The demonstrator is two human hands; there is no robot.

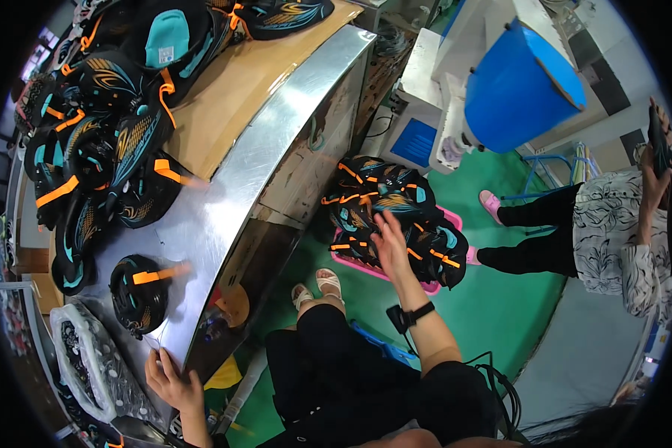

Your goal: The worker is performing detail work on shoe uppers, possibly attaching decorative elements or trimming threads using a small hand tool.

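Note:
On the metal tabletop [205,216] at the left lies a single black shoe [137,299] with an orange pull tab. My left hand [173,384] rests on the metal just nearer to me than this shoe, its fingers stretched out and thumb apart. Thin dark threads or laces lie at its fingertips. To the right, my right hand [392,243] reaches over a heap of black shoes [384,198] with orange tabs, fingers spread and nothing in them. That heap fills a pink basket [360,266] on the floor. Whether the right fingertips touch a shoe I cannot tell.
A larger pile of similar shoes [101,134] covers the table's far left. A clear plastic bag [89,366] of small dark pieces sits by my left hand. A blue bucket-shaped hopper [519,89] stands far right; a co-worker [612,224] stands at the right.

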